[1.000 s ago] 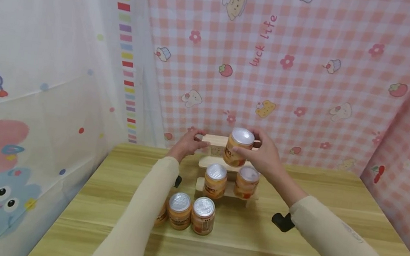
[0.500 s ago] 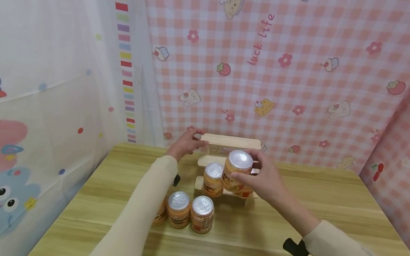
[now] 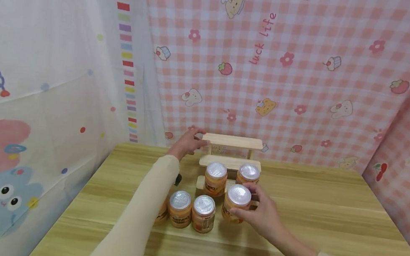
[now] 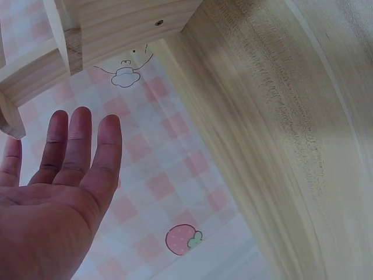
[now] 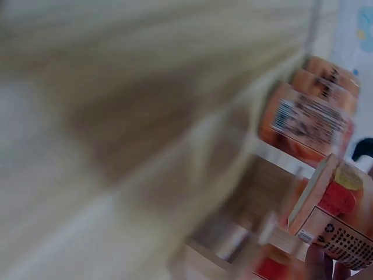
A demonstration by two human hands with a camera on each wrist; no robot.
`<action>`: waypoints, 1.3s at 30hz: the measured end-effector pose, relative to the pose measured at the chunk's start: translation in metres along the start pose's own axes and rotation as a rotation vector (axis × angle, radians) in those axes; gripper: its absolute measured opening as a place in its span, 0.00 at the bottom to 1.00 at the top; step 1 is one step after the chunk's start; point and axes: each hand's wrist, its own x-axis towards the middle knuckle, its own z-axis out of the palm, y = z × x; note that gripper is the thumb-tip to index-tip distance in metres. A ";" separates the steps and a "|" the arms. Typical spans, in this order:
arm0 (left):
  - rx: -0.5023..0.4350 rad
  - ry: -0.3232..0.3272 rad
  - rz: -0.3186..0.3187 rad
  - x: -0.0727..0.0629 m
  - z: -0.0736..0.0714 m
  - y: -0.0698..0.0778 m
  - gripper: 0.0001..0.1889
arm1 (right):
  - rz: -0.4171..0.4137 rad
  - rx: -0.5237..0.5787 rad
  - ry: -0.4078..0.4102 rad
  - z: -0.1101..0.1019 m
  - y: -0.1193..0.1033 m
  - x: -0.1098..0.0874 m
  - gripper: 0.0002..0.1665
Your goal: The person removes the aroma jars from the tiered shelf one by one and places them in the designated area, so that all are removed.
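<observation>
In the head view my right hand (image 3: pixel 265 215) grips an orange-labelled can (image 3: pixel 232 211) with a silver lid, thumb in front and fingers behind. The can is upright, right of the front row; whether it touches the table cannot be told. My left hand (image 3: pixel 188 143) pinches the left end of the top board of a tiered wooden shelf (image 3: pixel 232 141) between thumb and index finger. In the left wrist view the other fingers (image 4: pixel 80 134) stretch out free beside the shelf. Two matching cans, left (image 3: pixel 215 183) and right (image 3: pixel 248 172), stand on the lowest tier.
On the table (image 3: pixel 291 235), a row of matching cans stands before the shelf: a middle can (image 3: pixel 179 216), a right can (image 3: pixel 203 220) and another partly hidden by the left forearm. A checked pink cloth (image 3: pixel 289 87) hangs behind, a white printed cloth (image 3: pixel 57 128) on the left.
My right hand has carried its can down and toward me, from in front of the shelf's upper tiers to beside the front row. The left hand has stayed at the shelf's end.
</observation>
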 end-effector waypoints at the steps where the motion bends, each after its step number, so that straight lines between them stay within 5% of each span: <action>1: -0.001 0.000 -0.004 0.000 0.000 0.000 0.26 | 0.005 -0.007 0.006 0.002 0.005 -0.002 0.41; 21: -0.003 -0.013 -0.027 0.002 -0.002 0.001 0.25 | 0.013 -0.020 0.029 0.041 0.047 -0.009 0.43; 39: -0.022 -0.019 -0.042 0.003 -0.001 0.001 0.26 | 0.065 0.107 0.003 0.024 0.042 -0.019 0.45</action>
